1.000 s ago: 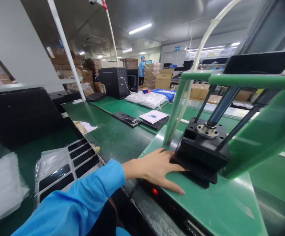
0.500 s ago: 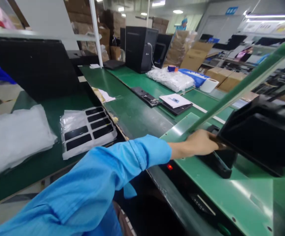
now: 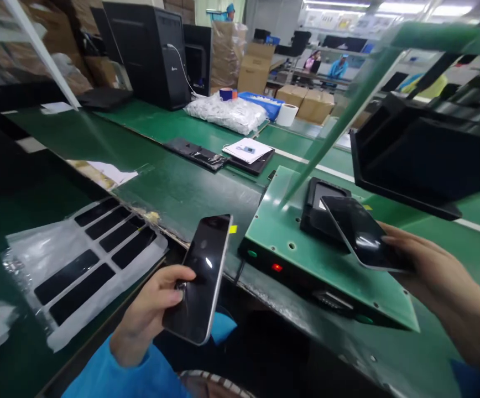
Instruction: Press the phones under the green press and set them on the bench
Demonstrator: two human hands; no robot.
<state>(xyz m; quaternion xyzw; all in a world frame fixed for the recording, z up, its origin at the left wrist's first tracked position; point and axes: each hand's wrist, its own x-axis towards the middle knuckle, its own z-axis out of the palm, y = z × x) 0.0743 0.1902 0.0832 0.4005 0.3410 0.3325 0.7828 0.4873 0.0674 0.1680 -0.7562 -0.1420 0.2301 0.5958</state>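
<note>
L-hand phone point(image 3: 201, 276) is nearest: glossy blk face, rounded corners, thin silvery edge, bright reflection, yellow tab point(image 3: 233, 229) just beside its upper rt edge; held up at a slant nr the edge of the counter point(image 3: 182, 190), top end pointing away. L hand point(image 3: 142, 307) has fingers point(image 3: 169, 299) pinching the phone's lt side, thumb & index close tog. on the face, rest tucked behind & hidden. R-hand phone point(image 3: 360, 229) also blk & shiny w/ slim pale rim, tilted over the dk holder point(image 3: 312, 218) on the grn base point(image 3: 277, 221); can't tell if they touch. R hand point(image 3: 439, 271) grips its rt end, fingertips on the screen edge, underside out of sight. Off lt on the counter, a soft-looking white sheet point(image 3: 53, 240) w/ rows of flat dk panels point(image 3: 82, 293), crinkly clear plastic at its side. Grn base = smooth, boxy, w/ screw holes, blk front & red light point(image 3: 277, 267). Above it hangs a blk angular plate point(image 3: 426, 160), by a blurry grn upright point(image 3: 339, 132). Further back: white paper point(image 3: 246, 149) on a dk slab point(image 3: 260, 165), puffy clear bag point(image 3: 225, 113), white roll point(image 3: 286, 115); then boxy blk PC tower point(image 3: 144, 55), brown cartons point(image 3: 254, 69), person in blue point(image 3: 338, 67).
</note>
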